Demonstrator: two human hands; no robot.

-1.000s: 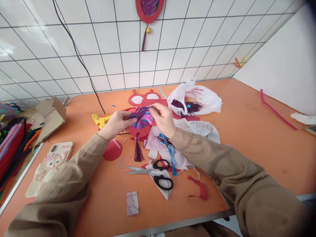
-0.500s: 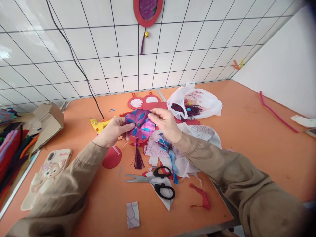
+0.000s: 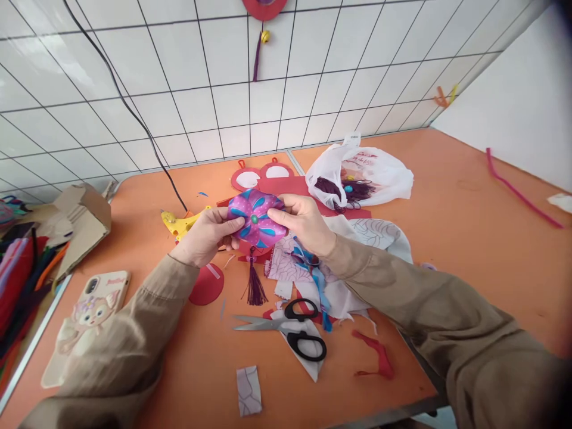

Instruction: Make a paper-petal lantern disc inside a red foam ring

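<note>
A purple fabric flower with blue petal shapes and a green centre is held up between my two hands. My left hand pinches its left edge, thumb on the front. On the right edge, my right hand grips it with the thumb near the centre. A dark purple tassel hangs below the flower, with a red piece showing behind it. Beneath the hands lie black-handled scissors, a red disc and patterned white cloth with blue strips.
A yellow glue gun lies left of my left hand. Behind are red ring shapes and a white plastic bag holding purple thread. A phone, a cardboard box, a cloth scrap and red scraps surround the work area.
My right thumb has moved inward across the flower, which now faces the camera more flatly. The view has shifted slightly down. Both hands keep hold of it.
</note>
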